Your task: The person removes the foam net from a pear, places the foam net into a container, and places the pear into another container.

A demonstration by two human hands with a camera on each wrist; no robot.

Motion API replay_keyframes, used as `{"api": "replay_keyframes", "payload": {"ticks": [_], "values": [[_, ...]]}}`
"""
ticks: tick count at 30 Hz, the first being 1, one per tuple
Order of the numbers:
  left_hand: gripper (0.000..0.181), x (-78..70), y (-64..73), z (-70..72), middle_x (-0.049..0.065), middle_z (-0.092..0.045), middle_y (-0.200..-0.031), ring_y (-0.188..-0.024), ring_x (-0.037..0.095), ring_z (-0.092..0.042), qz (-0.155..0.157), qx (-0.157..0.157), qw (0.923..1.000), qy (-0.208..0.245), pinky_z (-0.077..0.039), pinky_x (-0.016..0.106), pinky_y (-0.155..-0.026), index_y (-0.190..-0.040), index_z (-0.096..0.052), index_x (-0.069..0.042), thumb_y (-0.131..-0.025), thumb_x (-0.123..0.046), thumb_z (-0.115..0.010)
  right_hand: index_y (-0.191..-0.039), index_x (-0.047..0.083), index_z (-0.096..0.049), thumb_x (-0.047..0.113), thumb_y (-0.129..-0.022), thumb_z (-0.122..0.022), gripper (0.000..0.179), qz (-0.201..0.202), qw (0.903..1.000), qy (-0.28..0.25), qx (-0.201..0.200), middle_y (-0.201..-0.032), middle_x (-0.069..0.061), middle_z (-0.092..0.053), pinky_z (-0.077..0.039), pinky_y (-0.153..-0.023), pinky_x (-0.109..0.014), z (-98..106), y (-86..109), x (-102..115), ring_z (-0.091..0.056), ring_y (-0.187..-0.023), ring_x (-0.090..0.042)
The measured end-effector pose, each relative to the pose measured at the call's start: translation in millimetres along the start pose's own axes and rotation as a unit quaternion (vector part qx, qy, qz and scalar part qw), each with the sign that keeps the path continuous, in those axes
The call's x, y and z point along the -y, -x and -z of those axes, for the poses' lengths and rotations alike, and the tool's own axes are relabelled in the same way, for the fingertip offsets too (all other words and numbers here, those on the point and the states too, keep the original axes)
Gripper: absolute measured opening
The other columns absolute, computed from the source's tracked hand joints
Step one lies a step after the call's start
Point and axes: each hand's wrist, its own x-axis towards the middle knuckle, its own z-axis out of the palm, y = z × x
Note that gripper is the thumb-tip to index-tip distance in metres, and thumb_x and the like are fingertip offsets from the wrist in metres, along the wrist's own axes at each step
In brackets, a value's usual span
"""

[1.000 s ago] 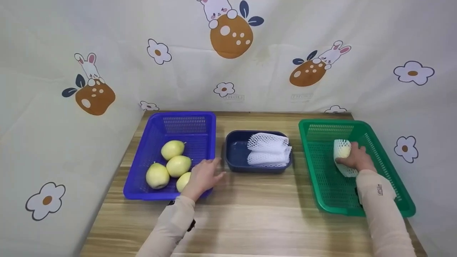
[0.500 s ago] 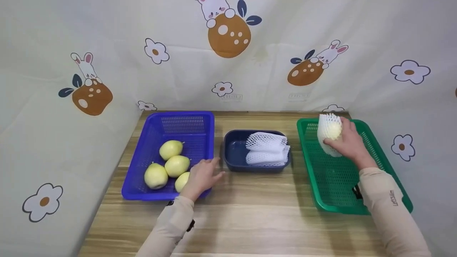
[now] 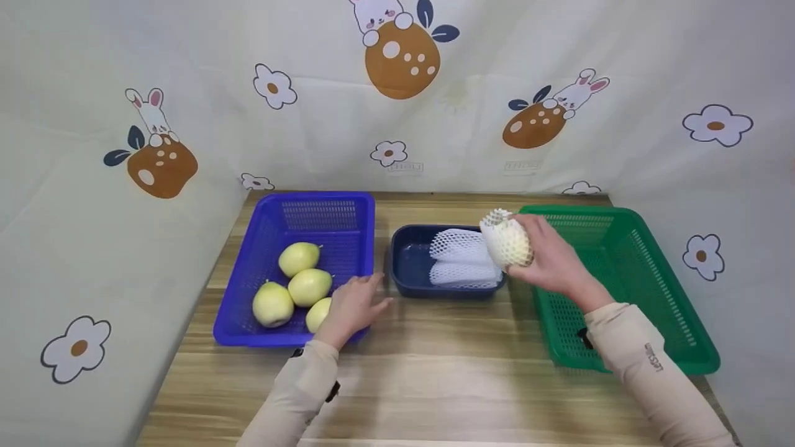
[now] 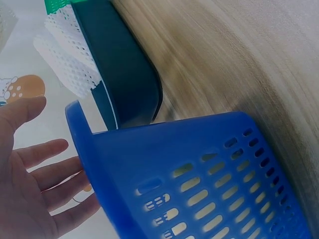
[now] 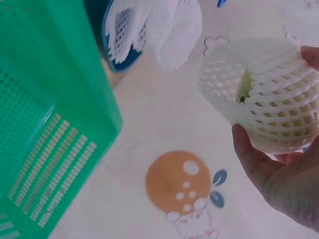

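My right hand (image 3: 553, 257) grips a pear (image 5: 294, 107) wrapped in a white foam net sleeve (image 5: 224, 64). It is held in the air between the green basket and the navy tub (image 3: 410, 273), overlapping the tub's right end in the head view. Inside the tub lie white foam net sleeves (image 3: 463, 273). My left hand (image 3: 354, 307) rests at the right rim of the blue basket (image 3: 233, 310), its fingers relaxed and holding nothing. Several bare yellow-green pears (image 3: 309, 287) sit in that basket, one partly hidden by the left hand.
A green basket (image 3: 677, 298) stands on the right of the wooden table (image 3: 447, 372), with the right forearm over its near side. Behind the table hangs a pale cloth (image 3: 466, 124) printed with rabbits and flowers.
My right hand has lifted the wrapped pear up out of the green basket and carried it left to the navy tub. The left hand has stayed at the blue basket's rim.
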Motion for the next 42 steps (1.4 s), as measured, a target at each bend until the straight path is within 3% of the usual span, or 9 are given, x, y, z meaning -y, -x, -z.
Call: {"api": "replay_keyframes", "payload": {"ticks": [8,14,20,26,34,37,42], "values": [[0.046,0.3,0.0,-1.2,0.013,-0.062,-0.094,-0.081,0.032,-0.056,-0.004,0.005,1.0000,-0.006,-0.045,0.045,-0.062,-0.111,-0.054,-0.006,-0.077,-0.037,-0.063,-0.125,0.019,-0.041,0.034,-0.056,-0.069,0.075,0.063,0.9948,0.031,0.074,-0.110,-0.003,-0.044,-0.044,-0.060,-0.036,-30.2,7.2,26.5,-0.045,-0.089,-0.018],[0.045,0.7,-0.5,-1.6,0.013,-0.062,-0.096,-0.082,0.032,-0.056,-0.005,-0.006,1.0000,-0.006,-0.045,0.045,-0.064,-0.110,-0.054,-0.007,-0.078,-0.038,-0.062,-0.124,0.018,-0.042,0.038,-0.055,-0.067,0.076,0.122,0.9833,0.077,0.110,-0.111,-0.004,-0.045,-0.045,-0.056,-0.036,-62.7,12.8,42.3,-0.048,-0.091,-0.020],[0.045,0.7,1.6,-4.0,0.014,-0.060,-0.102,-0.088,0.032,-0.055,-0.007,-0.002,1.0000,0.005,-0.045,0.046,-0.068,-0.112,-0.054,-0.007,-0.078,-0.037,-0.062,-0.124,0.019,-0.042,0.039,-0.055,-0.069,0.077,0.146,0.9737,0.084,0.153,-0.109,-0.004,-0.045,-0.044,-0.059,-0.036,-95.8,19.3,47.1,-0.047,-0.091,-0.022],[0.044,-3.6,4.4,-4.6,0.012,-0.060,-0.102,-0.091,0.030,-0.054,-0.016,-0.013,0.9996,0.017,-0.044,0.045,-0.069,-0.111,-0.055,-0.008,-0.078,-0.036,-0.062,-0.123,0.017,-0.043,0.039,-0.051,-0.071,0.080,0.164,0.9690,0.100,0.155,-0.106,-0.004,-0.044,-0.044,-0.057,-0.035,-119.9,23.7,43.6,-0.045,-0.091,-0.023],[0.038,-19.8,9.5,-17.8,0.010,-0.061,-0.094,-0.084,0.027,-0.057,-0.072,-0.050,0.9947,0.054,-0.046,0.038,-0.067,-0.107,-0.058,-0.006,-0.078,-0.030,-0.062,-0.124,0.017,-0.043,0.037,-0.052,-0.072,0.081,0.168,0.9664,0.111,0.160,-0.111,-0.007,-0.045,-0.046,-0.065,-0.037,-137.2,32.9,33.8,-0.046,-0.092,-0.026],[0.036,-25.9,12.0,-24.1,0.010,-0.061,-0.095,-0.084,0.027,-0.057,-0.078,-0.039,0.9942,0.063,-0.046,0.038,-0.068,-0.107,-0.058,-0.006,-0.078,-0.028,-0.062,-0.125,0.017,-0.042,0.036,-0.053,-0.072,0.080,0.168,0.9666,0.113,0.157,-0.114,-0.008,-0.044,-0.046,-0.064,-0.037,-142.2,35.9,30.5,-0.045,-0.093,-0.026],[0.036,-34.1,15.9,-35.6,0.011,-0.061,-0.096,-0.084,0.028,-0.058,-0.076,0.012,0.9937,0.082,-0.046,0.038,-0.070,-0.108,-0.057,-0.004,-0.080,-0.027,-0.061,-0.126,0.017,-0.042,0.034,-0.053,-0.072,0.080,0.165,0.9694,0.103,0.150,-0.116,-0.009,-0.044,-0.046,-0.066,-0.037,-149.4,40.2,25.0,-0.045,-0.094,-0.027]]}}
